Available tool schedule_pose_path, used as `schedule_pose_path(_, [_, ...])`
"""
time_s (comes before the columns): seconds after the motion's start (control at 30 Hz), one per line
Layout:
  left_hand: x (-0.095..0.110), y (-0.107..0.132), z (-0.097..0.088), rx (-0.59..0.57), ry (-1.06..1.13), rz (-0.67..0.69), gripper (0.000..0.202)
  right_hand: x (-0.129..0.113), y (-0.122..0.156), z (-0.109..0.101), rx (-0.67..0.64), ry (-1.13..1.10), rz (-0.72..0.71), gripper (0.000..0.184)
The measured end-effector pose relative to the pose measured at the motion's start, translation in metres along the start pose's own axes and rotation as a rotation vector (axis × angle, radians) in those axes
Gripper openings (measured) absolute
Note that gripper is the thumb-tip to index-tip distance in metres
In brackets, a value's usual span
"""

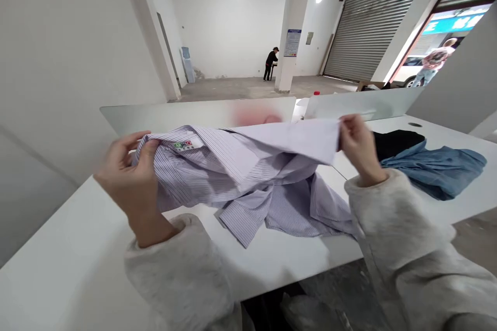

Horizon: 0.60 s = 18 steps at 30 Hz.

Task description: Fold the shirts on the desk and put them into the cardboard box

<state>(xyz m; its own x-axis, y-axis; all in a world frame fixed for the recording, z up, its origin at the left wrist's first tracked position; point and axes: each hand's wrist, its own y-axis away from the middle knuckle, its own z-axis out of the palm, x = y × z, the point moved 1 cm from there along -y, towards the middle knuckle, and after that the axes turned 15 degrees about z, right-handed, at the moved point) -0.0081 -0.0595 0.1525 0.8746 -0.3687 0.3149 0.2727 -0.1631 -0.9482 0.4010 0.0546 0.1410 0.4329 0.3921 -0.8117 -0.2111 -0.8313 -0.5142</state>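
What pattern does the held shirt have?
The shirt has thin dark stripes on pale lilac, seen best in the head view.

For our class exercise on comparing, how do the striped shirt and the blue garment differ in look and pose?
The striped shirt is pale lilac with fine stripes; the blue garment looks plain. The left hand and right hand hold up the striped shirt; the blue garment lies bunched, untouched by either. The striped shirt shows a label; none is visible on the blue garment. Both are cloth, resting at least partly on the table.
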Motion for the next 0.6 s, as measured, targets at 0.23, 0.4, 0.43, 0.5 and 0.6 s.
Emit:
schedule_pose_path(0.23, [-0.004,0.005,0.013,-0.48,-0.124,0.051,0.035,0.014,-0.066,0.013,-0.047,-0.243,0.225,0.023])
schedule_pose_path(0.4, [-0.08,0.029,0.022,-1.041,-0.251,-0.251,0.042,0.072,-0.043,0.033,-0.367,0.151,0.37,0.028])
schedule_pose_path(0.43, [-0.095,0.035,0.021,-1.151,-0.24,-0.342,0.043,0.083,-0.032,0.033,-0.444,0.266,0.358,0.03])
schedule_pose_path(0.5, [-0.118,0.048,0.018,-1.358,-0.162,-0.545,0.043,0.106,-0.009,0.03,-0.631,0.492,0.325,0.038])
schedule_pose_path(0.6, [-0.13,0.065,0.021,-1.601,0.019,-0.781,0.049,0.138,0.031,0.02,-0.81,0.698,0.271,0.057])
